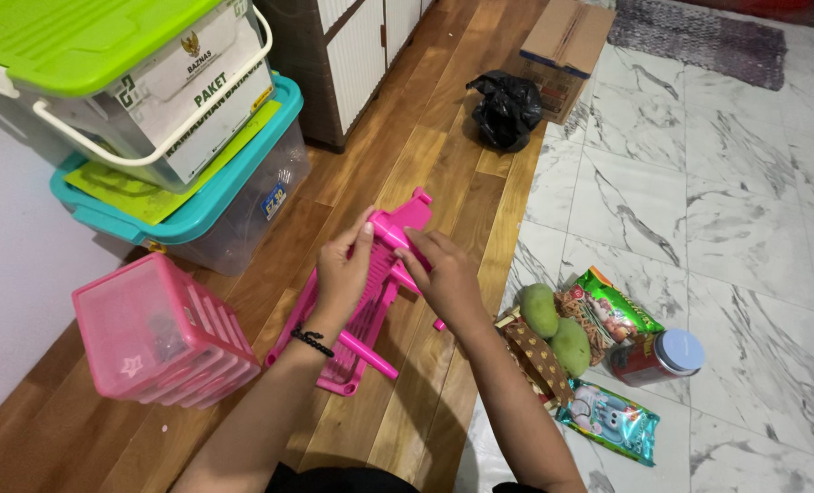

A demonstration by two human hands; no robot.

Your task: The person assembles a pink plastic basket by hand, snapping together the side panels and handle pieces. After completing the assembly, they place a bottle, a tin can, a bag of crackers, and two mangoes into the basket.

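1. The left hand (343, 274) has its grip clenched around the upper left side of a bright pink plastic rack (370, 301), thumb up along its edge.
2. The right hand (443, 278) pinches the same rack's top bar from the 3 o'clock side, fingers closed on it.
3. The rack stands tilted on the wooden floor (425, 164), its top end pointing toward 1 o'clock and its legs toward 7 o'clock.
4. At 9 o'clock from the hands, a pale pink basket (151, 333) lies tipped on the floor.
5. At 11 o'clock, two lidded storage boxes (179, 137) are stacked, green lid over teal.
6. At 4 o'clock, on the marble tiles, lie two green mangoes (553, 329), snack packets (608, 315) and a red jar (658, 358).
7. At 1 o'clock sits a black plastic bag (506, 110) beside a cardboard box (564, 50).
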